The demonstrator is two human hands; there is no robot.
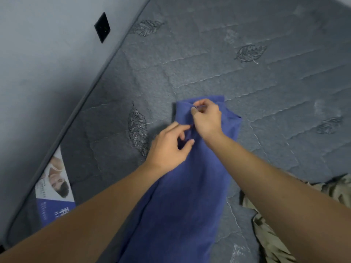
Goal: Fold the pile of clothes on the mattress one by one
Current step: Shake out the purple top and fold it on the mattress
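Your left hand (169, 147) and right hand (207, 118) both pinch the blue garment (182, 196) on the mattress (228, 63); keep edges aligned while folding.

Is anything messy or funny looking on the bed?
A little. The camouflage garment lies crumpled at the right, unfolded. The blue garment lies long and flat, both hands pinching its far end. Nothing looks torn or spilled.

Dim, cool, soft light; slightly blurred, edges warped
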